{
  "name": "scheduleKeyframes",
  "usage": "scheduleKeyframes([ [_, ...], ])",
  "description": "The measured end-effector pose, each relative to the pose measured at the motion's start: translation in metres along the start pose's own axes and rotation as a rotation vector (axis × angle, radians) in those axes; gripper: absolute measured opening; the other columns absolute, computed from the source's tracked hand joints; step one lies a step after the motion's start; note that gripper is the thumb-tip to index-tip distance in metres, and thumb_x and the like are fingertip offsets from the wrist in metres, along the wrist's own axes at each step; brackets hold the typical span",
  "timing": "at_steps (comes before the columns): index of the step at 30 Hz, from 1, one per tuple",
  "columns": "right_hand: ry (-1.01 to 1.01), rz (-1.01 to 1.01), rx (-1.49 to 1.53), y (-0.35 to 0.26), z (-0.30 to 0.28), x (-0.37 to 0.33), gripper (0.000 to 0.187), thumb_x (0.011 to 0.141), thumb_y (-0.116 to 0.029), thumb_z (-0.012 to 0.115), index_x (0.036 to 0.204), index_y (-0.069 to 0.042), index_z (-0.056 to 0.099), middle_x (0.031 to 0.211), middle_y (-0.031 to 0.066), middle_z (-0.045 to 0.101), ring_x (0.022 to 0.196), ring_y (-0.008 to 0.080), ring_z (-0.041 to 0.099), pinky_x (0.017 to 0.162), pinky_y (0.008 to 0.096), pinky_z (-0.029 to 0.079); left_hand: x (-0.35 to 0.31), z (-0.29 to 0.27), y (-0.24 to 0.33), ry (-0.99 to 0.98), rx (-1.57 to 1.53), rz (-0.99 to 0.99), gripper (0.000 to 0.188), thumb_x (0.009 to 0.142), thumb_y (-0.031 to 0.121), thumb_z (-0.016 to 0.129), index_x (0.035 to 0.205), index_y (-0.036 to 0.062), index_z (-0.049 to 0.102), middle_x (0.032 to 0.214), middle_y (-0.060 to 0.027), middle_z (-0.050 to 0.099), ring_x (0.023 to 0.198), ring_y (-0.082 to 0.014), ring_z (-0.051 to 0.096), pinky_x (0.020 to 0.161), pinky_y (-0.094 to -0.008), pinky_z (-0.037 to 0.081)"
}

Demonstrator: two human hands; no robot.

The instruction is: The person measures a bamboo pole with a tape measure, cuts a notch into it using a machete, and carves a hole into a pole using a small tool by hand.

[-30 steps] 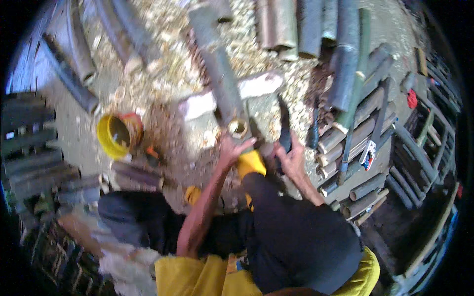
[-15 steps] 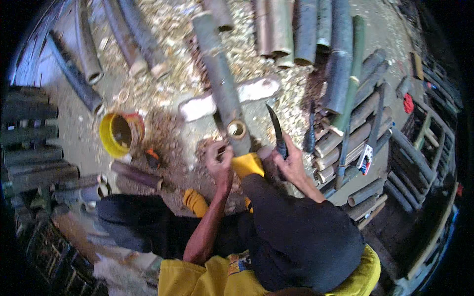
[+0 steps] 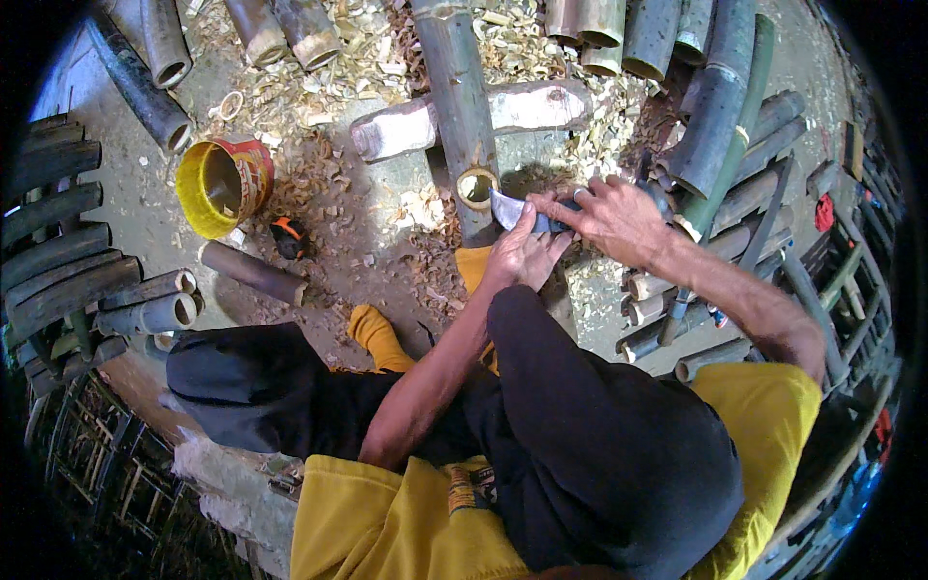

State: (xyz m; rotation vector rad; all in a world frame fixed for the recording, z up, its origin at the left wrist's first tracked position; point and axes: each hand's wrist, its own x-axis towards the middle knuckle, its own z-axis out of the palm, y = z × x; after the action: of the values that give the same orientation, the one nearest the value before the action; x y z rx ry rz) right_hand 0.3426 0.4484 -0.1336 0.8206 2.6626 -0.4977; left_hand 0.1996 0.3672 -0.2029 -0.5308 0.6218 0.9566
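A thick grey bamboo pole (image 3: 456,92) runs away from me, with a round cut hole near its near end. It lies over a pale wooden block (image 3: 396,130), and my foot in a yellow sock (image 3: 473,266) is against its near end. Right beside the hole is a curved knife (image 3: 506,207), its blade tip close to the rim. My left hand (image 3: 522,256) is closed around the knife near the base of the blade, thumb along it. From the right, my right hand (image 3: 619,220), wearing a ring, grips the knife from above and hides most of its handle.
A yellow bucket (image 3: 205,188), an orange-and-black tape measure (image 3: 289,237) and a short bamboo piece (image 3: 253,273) are on the left. Pale shavings (image 3: 319,97) cover the ground ahead. Bamboo poles (image 3: 710,145) lie at the right, with more stacked at the left (image 3: 58,261).
The knife has swung from pointing away from me to lying leftward at the hole. My left hand has moved right onto it, and my right hand has shifted its hold, forearm now from the right.
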Motion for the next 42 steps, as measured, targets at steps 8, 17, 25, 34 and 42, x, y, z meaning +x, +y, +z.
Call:
scheduleKeyframes([
  [8, -0.321, 0.046, 0.271, -0.008, -0.017, 0.015, 0.059, 0.077, -0.011, 0.051, 0.134, -0.012, 0.036, 0.078, 0.0147, 0.061, 0.067, 0.0295, 0.063, 0.057, 0.0403, 0.051, -0.021, 0.012, 0.022, 0.315, 0.187, -0.083, 0.032, 0.090, 0.027, 0.053, 0.112, 0.0044, 0.048, 0.111, -0.0070, 0.055, 0.099, -0.0179, 0.055, 0.083, -0.0370, 0.050],
  [17, 0.088, 0.624, 1.256, -0.104, 0.040, 0.029, 0.068, 0.072, -0.004, 0.061, 0.134, -0.009, 0.033, 0.087, 0.0249, 0.060, 0.081, 0.0369, 0.061, 0.067, 0.0420, 0.050, -0.025, 0.040, 0.099, 0.245, 1.227, -0.434, 0.028, 0.087, 0.026, 0.044, 0.095, 0.0013, 0.056, 0.087, -0.0092, 0.058, 0.080, -0.0206, 0.059, 0.074, -0.0327, 0.049],
  [25, 0.049, 0.601, 0.814, -0.049, 0.002, 0.017, 0.051, 0.073, -0.008, 0.060, 0.122, -0.011, 0.046, 0.076, 0.0209, 0.062, 0.069, 0.0359, 0.062, 0.061, 0.0444, 0.050, 0.018, 0.009, 0.067, 0.107, 1.332, -0.181, 0.029, 0.091, 0.024, 0.040, 0.096, 0.0002, 0.055, 0.083, -0.0105, 0.060, 0.074, -0.0249, 0.060, 0.065, -0.0358, 0.049],
  [34, -0.152, 0.038, 0.018, -0.008, -0.049, 0.062, 0.032, 0.075, -0.015, 0.059, 0.106, -0.010, 0.056, 0.067, 0.0088, 0.062, 0.065, 0.0206, 0.064, 0.054, 0.0349, 0.049, -0.002, 0.018, 0.043, -0.140, 0.150, 0.101, 0.033, 0.094, 0.027, 0.039, 0.117, 0.0048, 0.048, 0.118, -0.0066, 0.052, 0.117, -0.0195, 0.043, 0.101, -0.0368, 0.034],
  [42, -0.334, -0.289, -0.191, 0.017, -0.057, 0.093, 0.021, 0.079, -0.017, 0.054, 0.099, -0.013, 0.061, 0.065, 0.0021, 0.062, 0.066, 0.0180, 0.063, 0.055, 0.0309, 0.049, 0.012, 0.015, 0.027, -0.148, -0.212, 0.128, 0.031, 0.095, 0.026, 0.036, 0.116, 0.0041, 0.043, 0.126, -0.0076, 0.046, 0.116, -0.0143, 0.043, 0.105, -0.0282, 0.028],
])
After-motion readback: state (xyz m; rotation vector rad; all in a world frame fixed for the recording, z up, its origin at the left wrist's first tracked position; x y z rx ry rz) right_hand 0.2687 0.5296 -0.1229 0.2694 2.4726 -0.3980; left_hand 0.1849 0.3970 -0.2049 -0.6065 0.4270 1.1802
